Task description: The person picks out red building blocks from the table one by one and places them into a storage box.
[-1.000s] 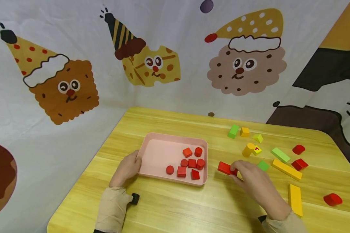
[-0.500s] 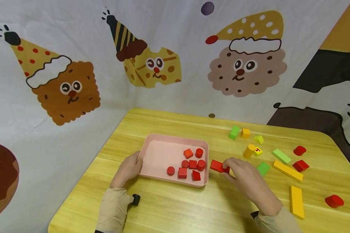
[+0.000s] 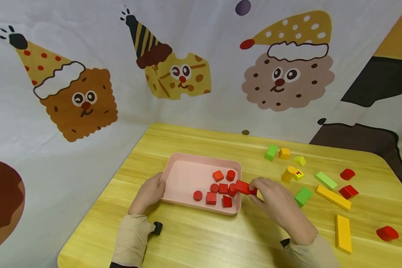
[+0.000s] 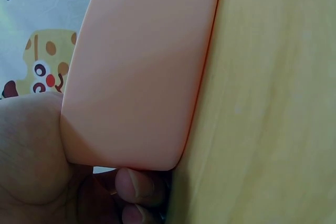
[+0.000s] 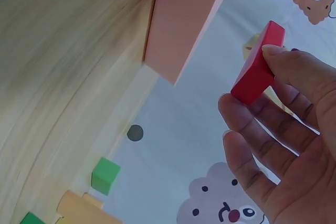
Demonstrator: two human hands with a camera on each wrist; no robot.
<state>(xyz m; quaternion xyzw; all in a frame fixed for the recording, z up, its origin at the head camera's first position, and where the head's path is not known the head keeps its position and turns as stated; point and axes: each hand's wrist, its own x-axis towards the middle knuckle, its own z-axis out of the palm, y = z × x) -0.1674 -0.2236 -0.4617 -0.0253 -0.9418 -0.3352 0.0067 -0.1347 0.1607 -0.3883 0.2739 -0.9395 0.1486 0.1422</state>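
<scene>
A pink tray (image 3: 184, 182) lies on the table, with several red blocks (image 3: 211, 198) gathered in its right part. At its left end my left hand (image 3: 148, 192) grips the wall, the thumb by the rim and the fingertips (image 4: 137, 184) curled against the outside. My right hand (image 3: 276, 203) pinches a red rectangular block (image 3: 242, 187) between thumb and fingers. In the head view this block overlaps the tray's right rim. The right wrist view shows the held block (image 5: 257, 66) raised off the table, apart from the tray's wall (image 5: 184, 19).
Right of the tray lie green blocks (image 3: 303, 196), long yellow blocks (image 3: 333, 197) and an orange cylinder (image 3: 289, 174). Farther right are a red block (image 3: 348, 191) and red cylinders (image 3: 387, 233). A printed cloth (image 3: 221, 111) hangs behind the wooden table (image 3: 201, 238).
My right hand has carried the red rectangular block leftward, from beside the tray to its right rim. The left hand keeps its grip on the tray.
</scene>
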